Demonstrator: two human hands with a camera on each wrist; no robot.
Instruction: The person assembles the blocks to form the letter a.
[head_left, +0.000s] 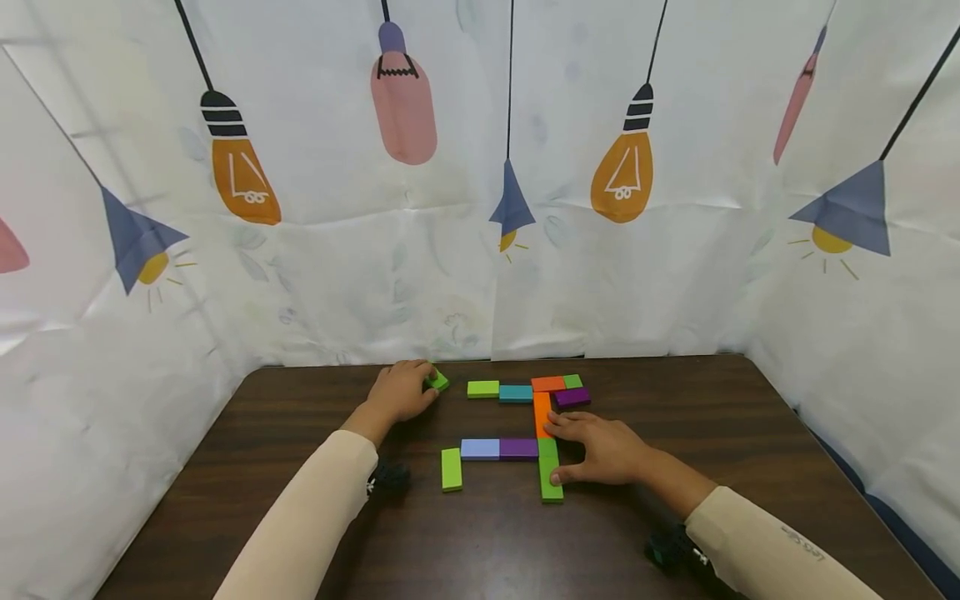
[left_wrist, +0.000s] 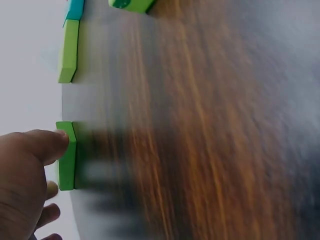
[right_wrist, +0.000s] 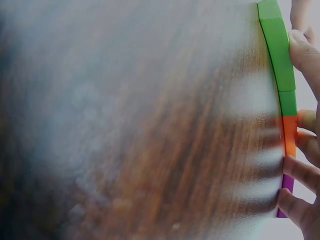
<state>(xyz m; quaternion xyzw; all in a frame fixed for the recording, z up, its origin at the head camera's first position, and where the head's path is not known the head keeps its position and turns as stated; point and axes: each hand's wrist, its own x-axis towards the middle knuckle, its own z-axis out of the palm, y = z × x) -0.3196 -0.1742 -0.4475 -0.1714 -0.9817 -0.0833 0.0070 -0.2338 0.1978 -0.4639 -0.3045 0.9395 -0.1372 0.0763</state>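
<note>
In the head view, my left hand (head_left: 399,392) is at the back left of the table, pinching a green block (head_left: 438,381). Its thumb lies on the near side of that block in the left wrist view, with fingers partly hidden behind. My right hand (head_left: 609,450) spreads over the right side of a block layout. Its fingertips touch the upright orange block (head_left: 541,412), and its thumb rests at the long green block (head_left: 551,486). A purple block (head_left: 518,449) and a light-blue block (head_left: 480,449) run leftward from there to a lime block (head_left: 451,471) standing lengthwise.
Along the back lie a lime block (head_left: 483,389), a teal block (head_left: 516,393), a flat orange block (head_left: 547,383), a small green block (head_left: 573,381) and a dark purple block (head_left: 572,397). The brown table (head_left: 480,542) meets a lamp-printed curtain (head_left: 337,283) behind.
</note>
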